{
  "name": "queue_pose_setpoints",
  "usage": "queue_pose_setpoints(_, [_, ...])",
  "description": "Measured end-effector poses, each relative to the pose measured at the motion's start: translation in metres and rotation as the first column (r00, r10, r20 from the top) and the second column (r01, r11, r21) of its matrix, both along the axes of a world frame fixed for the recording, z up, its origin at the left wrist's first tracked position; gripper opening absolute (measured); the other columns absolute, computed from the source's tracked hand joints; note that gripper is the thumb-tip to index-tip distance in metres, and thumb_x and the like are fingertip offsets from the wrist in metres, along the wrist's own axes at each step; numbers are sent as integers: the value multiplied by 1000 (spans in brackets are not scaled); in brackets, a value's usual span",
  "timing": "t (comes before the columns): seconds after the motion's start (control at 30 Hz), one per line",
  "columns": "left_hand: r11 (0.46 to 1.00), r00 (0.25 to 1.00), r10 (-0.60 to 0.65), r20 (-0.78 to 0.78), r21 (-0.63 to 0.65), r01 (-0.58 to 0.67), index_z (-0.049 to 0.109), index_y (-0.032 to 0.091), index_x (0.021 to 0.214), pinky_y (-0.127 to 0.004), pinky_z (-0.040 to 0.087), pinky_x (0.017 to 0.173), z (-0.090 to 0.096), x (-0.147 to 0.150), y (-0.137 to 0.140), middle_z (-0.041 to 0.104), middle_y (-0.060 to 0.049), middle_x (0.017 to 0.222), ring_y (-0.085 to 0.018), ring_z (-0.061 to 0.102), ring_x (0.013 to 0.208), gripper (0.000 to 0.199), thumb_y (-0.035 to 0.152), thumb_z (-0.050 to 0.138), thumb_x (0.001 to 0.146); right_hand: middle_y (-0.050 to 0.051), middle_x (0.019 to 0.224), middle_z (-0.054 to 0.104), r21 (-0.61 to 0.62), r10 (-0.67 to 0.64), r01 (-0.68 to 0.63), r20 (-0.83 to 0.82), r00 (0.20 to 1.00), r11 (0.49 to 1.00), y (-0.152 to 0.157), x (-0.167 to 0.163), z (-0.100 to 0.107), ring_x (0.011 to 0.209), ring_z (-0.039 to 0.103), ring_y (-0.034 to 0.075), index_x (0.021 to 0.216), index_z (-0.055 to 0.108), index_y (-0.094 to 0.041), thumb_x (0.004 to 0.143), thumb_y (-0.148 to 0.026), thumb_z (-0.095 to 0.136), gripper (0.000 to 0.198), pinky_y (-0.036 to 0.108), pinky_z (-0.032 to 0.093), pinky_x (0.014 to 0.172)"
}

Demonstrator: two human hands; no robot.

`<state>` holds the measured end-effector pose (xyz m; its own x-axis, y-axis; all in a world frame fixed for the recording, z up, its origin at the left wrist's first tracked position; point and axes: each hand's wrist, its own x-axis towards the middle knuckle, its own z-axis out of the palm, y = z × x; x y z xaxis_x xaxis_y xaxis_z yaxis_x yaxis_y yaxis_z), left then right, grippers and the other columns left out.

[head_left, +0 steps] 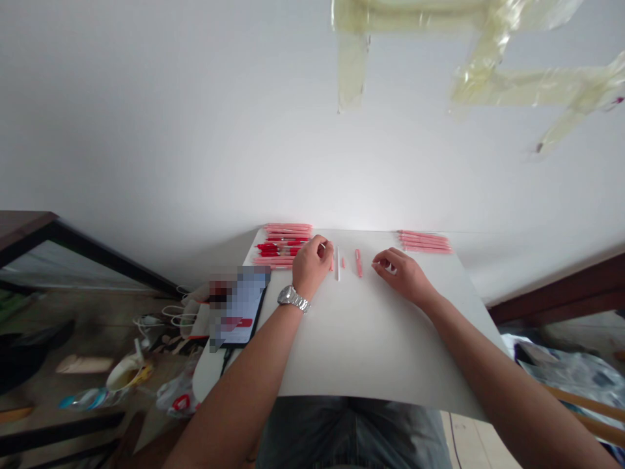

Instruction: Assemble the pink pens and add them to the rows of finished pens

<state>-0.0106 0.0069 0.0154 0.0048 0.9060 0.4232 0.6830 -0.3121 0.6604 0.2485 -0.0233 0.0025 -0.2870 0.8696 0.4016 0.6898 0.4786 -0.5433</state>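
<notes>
Grey denim trousers (pixel 356 433) meet the near edge of a smooth white tabletop (pixel 361 352); a dark-edged phone (pixel 243 312) lies at its left. The left hand (pixel 312 264) is curled, the right hand (pixel 401 277) loosely bent, fingertips close together; whether either grips anything, I cannot tell. Between them lie a slim white rod (pixel 338 264), a tiny pink piece (pixel 342 263) and a pink pen-like barrel (pixel 359 263), all apart: seemingly partway work. Farther off, pink and red pens (pixel 280 249) at left and pink pens (pixel 424 242) at right look whole. Behind, yellowed tape (pixel 415 18) crosses a white wall (pixel 195 130).
</notes>
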Motion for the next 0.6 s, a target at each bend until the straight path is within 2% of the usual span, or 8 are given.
queue_pose_setpoints(0.07, [1000,1000,-11,18,-20,11,59,23,83,-29,38,64,1,1,0,60,2,64,-16,56,64,16,31,55,96,4,81,63,4,-32,32,31,999,999,1,4,1,70,58,17,89,65,-22,99,-37,56,20,31,46,66])
queue_pose_setpoints(0.23, [998,998,-35,49,-42,37,55,23,75,-28,39,64,1,2,1,61,2,63,-15,55,61,17,24,54,92,3,74,61,-11,-75,76,55,996,997,4,9,-3,65,54,17,82,62,-23,99,-41,54,26,30,42,61])
queue_pose_setpoints(0.6, [997,998,-58,32,-39,59,53,23,72,-28,39,64,0,2,0,59,2,62,-15,53,60,17,22,54,89,2,75,63,-77,-67,71,53,996,995,5,10,-5,66,55,17,82,63,-23,98,-41,55,26,29,41,62])
